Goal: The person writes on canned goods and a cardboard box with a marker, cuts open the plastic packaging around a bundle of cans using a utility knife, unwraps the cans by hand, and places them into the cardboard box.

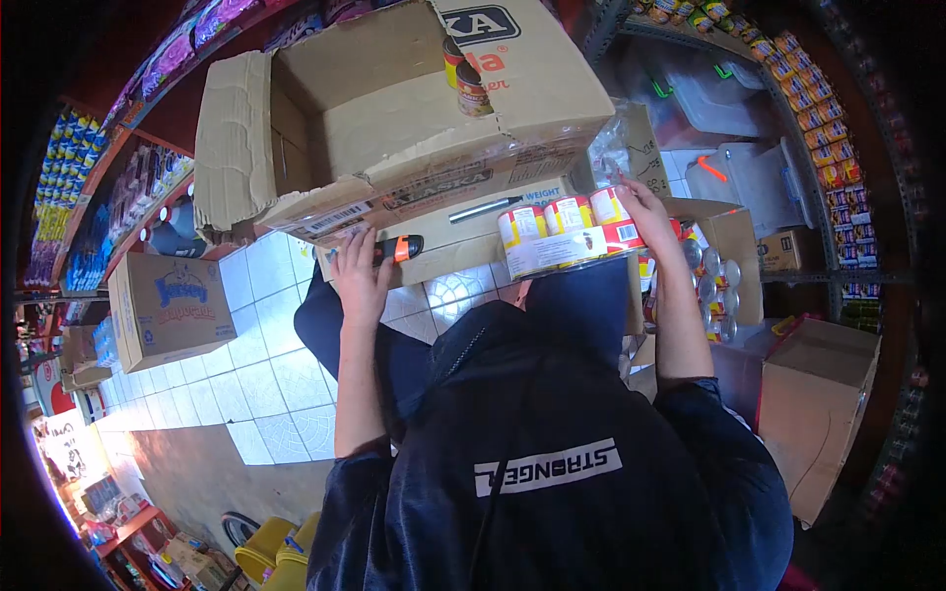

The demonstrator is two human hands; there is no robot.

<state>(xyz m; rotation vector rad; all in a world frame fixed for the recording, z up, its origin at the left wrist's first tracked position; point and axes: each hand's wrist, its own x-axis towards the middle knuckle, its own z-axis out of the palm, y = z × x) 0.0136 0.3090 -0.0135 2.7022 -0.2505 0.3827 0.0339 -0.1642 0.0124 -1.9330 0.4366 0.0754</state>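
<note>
By the carton, packed cans, one end hidden behind right hand

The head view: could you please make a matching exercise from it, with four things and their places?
1. Rectangular white, red and yellow pack of cans
2. Slim grey pen-shaped object
3. Black-and-orange cutter
4. Brown cardboard Jersey box

A. At the left hand
B. Farthest to the picture's left
C. Held by the right hand
D. Between cutter and cans

Pairs: 1-C, 2-D, 3-A, 4-B
</note>
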